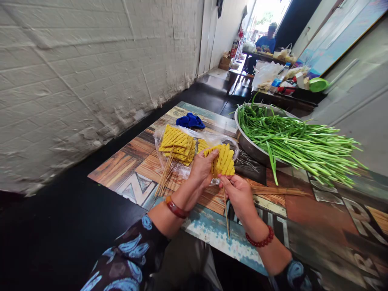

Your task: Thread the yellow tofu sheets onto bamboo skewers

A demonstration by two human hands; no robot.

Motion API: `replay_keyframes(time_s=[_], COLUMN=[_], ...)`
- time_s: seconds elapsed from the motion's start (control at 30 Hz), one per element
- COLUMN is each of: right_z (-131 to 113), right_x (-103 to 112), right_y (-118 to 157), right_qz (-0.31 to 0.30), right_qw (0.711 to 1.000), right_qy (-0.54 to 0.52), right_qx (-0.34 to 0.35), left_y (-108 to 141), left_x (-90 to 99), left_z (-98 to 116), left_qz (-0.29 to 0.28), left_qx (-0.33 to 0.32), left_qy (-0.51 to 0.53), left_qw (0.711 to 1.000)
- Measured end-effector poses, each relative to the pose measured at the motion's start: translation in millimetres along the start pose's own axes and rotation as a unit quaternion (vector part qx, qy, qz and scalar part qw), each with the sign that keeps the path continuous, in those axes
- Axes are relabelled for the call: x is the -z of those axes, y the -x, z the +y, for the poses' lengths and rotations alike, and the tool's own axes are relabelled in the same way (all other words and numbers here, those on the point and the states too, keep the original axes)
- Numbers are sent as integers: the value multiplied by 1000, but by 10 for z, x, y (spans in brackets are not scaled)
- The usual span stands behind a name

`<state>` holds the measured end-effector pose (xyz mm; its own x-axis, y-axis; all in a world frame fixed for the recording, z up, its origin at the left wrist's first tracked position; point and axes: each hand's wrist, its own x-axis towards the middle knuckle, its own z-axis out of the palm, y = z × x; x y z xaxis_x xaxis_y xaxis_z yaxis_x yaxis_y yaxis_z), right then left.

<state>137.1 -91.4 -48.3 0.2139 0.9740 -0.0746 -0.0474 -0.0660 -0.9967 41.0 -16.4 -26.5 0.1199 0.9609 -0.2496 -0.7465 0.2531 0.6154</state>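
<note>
My left hand (pixel 202 166) grips a yellow slab of food with slanting ridges (pixel 224 159) by its left side. At its lower edge my right hand (pixel 238 190) pinches a thin bamboo skewer (pixel 226 216), which points down toward me. Whether the tip is inside the slab is hidden by the fingers. To the left, a stack of similar yellow slabs (pixel 176 141) lies on a clear plastic bag (pixel 157 139). Several skewers (pixel 163 178) lean from that stack toward the table's near edge. More loose skewers (pixel 279 190) lie to the right of my right hand.
A metal basin (pixel 247 141) heaped with long green stalks (pixel 303 137) stands at the right of the patterned table (pixel 121 173). A blue cloth (pixel 190 121) lies behind the bag. Farther back, a person (pixel 266 42) sits by cluttered tables; a white wall (pixel 100 60) runs along the left.
</note>
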Motion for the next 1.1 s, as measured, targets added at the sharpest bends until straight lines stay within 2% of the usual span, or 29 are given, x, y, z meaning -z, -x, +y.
replay_keyframes(time_s=[0.43,0.77,0.93,1.1], right_z=[-21,-88,-94,-130], right_x=[2,20,21,54], right_y=[-30,-62,-85,-42], right_qz=[-16,-4,-1,-38], right_qw=[997,993,994,997], right_qy=[-67,-102,-98,-57], right_qx=[-41,-66,-56,-40], left_y=[8,44,47,35], left_x=[-17,-49,-55,-39], left_z=[-7,-8,-26,29], left_qz=[-11,-28,-23,-20], left_qx=[6,13,13,5], left_qy=[-4,-15,-18,-23], left_qw=[1000,999,999,1000])
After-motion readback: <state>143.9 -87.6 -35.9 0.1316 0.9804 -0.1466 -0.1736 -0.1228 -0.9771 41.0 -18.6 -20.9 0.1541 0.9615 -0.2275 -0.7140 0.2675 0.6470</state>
